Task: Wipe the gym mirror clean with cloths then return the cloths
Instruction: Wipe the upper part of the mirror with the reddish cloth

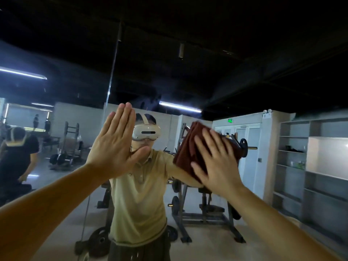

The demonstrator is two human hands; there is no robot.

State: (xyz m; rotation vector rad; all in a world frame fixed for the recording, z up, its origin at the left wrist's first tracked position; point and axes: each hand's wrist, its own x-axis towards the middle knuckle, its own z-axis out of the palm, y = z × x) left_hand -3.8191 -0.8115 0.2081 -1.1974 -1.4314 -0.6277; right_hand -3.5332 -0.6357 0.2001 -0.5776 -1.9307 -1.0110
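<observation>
The gym mirror (pixel 207 81) is faced head-on, and both bare arms are seen raised against its glass. The left hand (pixel 114 144) is laid flat on the mirror, palm forward, with its fingers (pixel 123 117) straight and held together and the thumb spread out to the side; nothing is held in it. The right hand (pixel 214 164) is pressed flat over a folded dark red-brown cloth (pixel 188 149), which is kept against the glass at about head height, to the right of the left hand and apart from it. The right fingers (pixel 205 146) are splayed apart across the cloth rather than curled around it (the hand looks slightly blurred). Only this one cloth can be made out. In the reflection, a person in a pale yellow-green shirt (pixel 139 194) and a white headset (pixel 146 131) is shown in the same pose. Behind that figure, a weight rack (pixel 203 213) with plates is reflected, and grey shelving (pixel 293 147) is seen at the right. At the far left, another person in a dark top (pixel 17 153) is seen bending forward. The ceiling is dark, with strip lights (pixel 179 106) lit.
</observation>
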